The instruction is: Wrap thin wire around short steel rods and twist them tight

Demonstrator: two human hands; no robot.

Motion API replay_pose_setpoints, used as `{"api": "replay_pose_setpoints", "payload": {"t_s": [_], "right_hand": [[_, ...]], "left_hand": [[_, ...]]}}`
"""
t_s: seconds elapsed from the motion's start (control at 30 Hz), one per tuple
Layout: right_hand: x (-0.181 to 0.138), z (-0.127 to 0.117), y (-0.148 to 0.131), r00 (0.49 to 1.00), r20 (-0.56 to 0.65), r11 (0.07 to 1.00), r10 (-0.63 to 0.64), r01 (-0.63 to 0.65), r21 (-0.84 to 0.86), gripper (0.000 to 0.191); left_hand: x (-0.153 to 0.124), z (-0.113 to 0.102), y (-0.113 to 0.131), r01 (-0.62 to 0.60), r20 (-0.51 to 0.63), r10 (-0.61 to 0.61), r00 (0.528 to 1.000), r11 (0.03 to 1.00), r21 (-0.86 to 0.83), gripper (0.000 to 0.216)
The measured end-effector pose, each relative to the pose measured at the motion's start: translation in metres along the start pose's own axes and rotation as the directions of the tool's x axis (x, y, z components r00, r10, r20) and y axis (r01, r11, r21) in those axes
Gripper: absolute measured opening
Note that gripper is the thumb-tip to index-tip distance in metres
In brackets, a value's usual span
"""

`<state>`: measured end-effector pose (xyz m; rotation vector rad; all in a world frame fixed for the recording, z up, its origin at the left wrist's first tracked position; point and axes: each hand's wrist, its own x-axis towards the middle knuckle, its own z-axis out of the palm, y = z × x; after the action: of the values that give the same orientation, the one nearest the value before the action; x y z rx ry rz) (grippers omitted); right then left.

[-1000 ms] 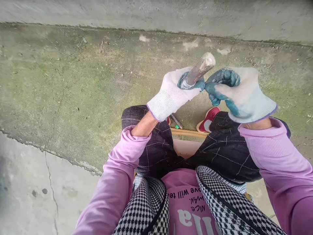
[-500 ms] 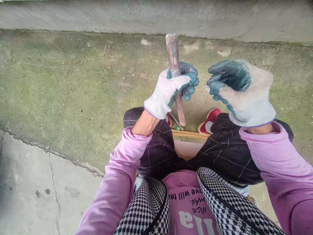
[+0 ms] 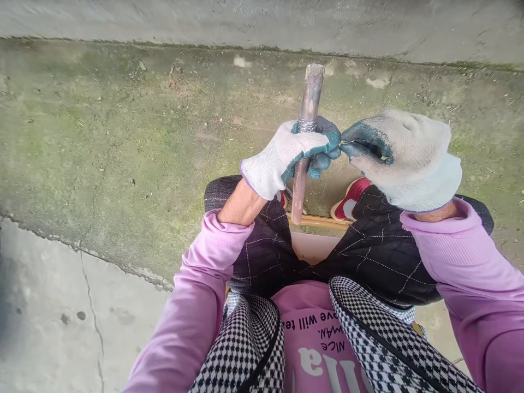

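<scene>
My left hand [image 3: 286, 155], in a white glove with blue-green fingers, is wrapped round a rusty metal rod [image 3: 310, 93] and holds it nearly upright in front of my knees. A band of thin wire [image 3: 307, 126] is wound round the rod just above that fist. My right hand [image 3: 403, 158], gloved the same way, is closed in a pinch right beside the left fingertips. A thin strand of wire shows between its fingers.
I sit on a low stool [image 3: 317, 222] with its wooden edge between my knees. Red shoes [image 3: 350, 199] rest on mossy concrete ground [image 3: 123, 142]. A cracked slab edge [image 3: 82, 254] runs at lower left, and a concrete step [image 3: 262, 22] crosses the top.
The rod swung from pointing up-right to nearly upright in my left fist. My right hand drew away, then came back beside the left fingers, pinched.
</scene>
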<state>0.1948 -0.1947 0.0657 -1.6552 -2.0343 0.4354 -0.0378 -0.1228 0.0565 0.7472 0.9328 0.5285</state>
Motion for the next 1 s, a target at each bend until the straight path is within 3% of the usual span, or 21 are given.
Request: {"api": "replay_pose_setpoints", "payload": {"t_s": [0.13, 0.2, 0.3, 0.37, 0.4, 0.47, 0.57, 0.63, 0.73, 0.83, 0.93, 1.0], "right_hand": [[0.004, 0.005, -0.003, 0.987, 0.019, 0.953, 0.159, -0.159, 0.258, 0.012], [0.007, 0.012, -0.003, 0.949, 0.137, 0.811, 0.284, -0.314, 0.493, 0.029], [0.012, 0.022, 0.000, 0.867, 0.388, 0.481, 0.313, -0.497, 0.722, 0.055], [0.013, 0.023, -0.001, 0.851, 0.425, 0.399, 0.309, -0.521, 0.754, 0.058], [0.013, 0.022, -0.003, 0.860, 0.390, 0.429, 0.328, -0.504, 0.750, 0.054], [0.013, 0.017, -0.007, 0.902, 0.248, 0.595, 0.354, -0.421, 0.685, 0.040], [0.010, 0.007, -0.009, 0.961, 0.079, 0.818, 0.264, -0.267, 0.510, 0.017], [0.009, 0.002, -0.009, 0.979, 0.052, 0.870, 0.199, -0.201, 0.450, 0.004], [0.007, 0.001, -0.009, 0.982, -0.017, 0.921, 0.188, -0.170, 0.350, 0.014], [0.008, 0.001, -0.010, 0.937, -0.022, 0.875, 0.348, -0.317, 0.365, 0.015], [0.012, 0.001, -0.006, 0.856, 0.209, 0.642, 0.473, -0.498, 0.583, 0.008], [0.014, 0.002, -0.001, 0.834, 0.354, 0.535, 0.422, -0.545, 0.646, 0.026]], "left_hand": [[-0.007, 0.008, 0.006, -0.095, -0.027, 0.097, 0.995, 0.993, 0.072, 0.023], [-0.010, 0.011, 0.007, -0.167, -0.086, 0.185, 0.979, 0.969, 0.184, 0.023], [-0.010, 0.008, 0.004, -0.271, -0.141, 0.372, 0.917, 0.844, 0.462, 0.029], [-0.008, 0.006, 0.002, -0.284, -0.136, 0.414, 0.900, 0.794, 0.538, 0.032], [-0.008, 0.005, 0.001, -0.271, -0.140, 0.395, 0.908, 0.809, 0.521, 0.030], [-0.007, 0.005, 0.001, -0.218, -0.156, 0.309, 0.938, 0.877, 0.428, 0.023], [-0.009, 0.010, 0.004, -0.155, -0.159, 0.214, 0.964, 0.934, 0.322, 0.018], [-0.011, 0.013, 0.008, -0.132, -0.156, 0.187, 0.970, 0.941, 0.311, 0.017], [-0.013, 0.015, 0.012, -0.103, -0.146, 0.161, 0.976, 0.933, 0.344, 0.015], [-0.014, 0.013, 0.013, -0.123, -0.145, 0.208, 0.967, 0.886, 0.446, 0.011], [-0.012, 0.004, 0.006, -0.229, -0.081, 0.362, 0.929, 0.732, 0.641, 0.015], [-0.010, -0.004, -0.001, -0.334, 0.034, 0.463, 0.886, 0.585, 0.739, 0.020]]}}
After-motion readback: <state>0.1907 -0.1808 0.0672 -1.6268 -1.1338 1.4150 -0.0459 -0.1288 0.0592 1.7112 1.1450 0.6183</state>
